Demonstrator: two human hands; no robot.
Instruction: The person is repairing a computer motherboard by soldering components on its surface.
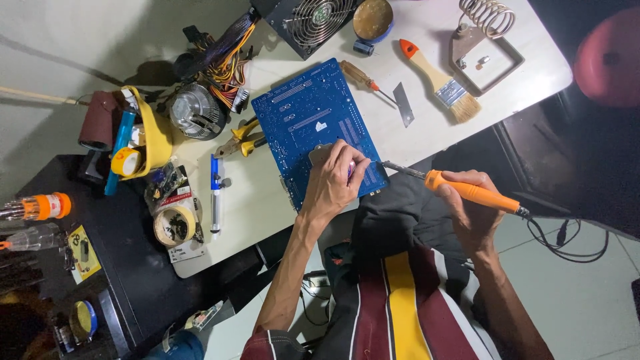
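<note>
- Your left hand (337,179) rests on the blue board (313,127), fingers pinched on something small I cannot make out.
- Your right hand (470,203) grips the orange iron (467,192), tip at the board's near edge.
- The board lies on the white table (427,127), near a brush (443,83).

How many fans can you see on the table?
2. One round cooler fan sits left of the blue circuit board; one fan behind a grille in the black power supply box is at the top. Clutter may hide others.
</note>
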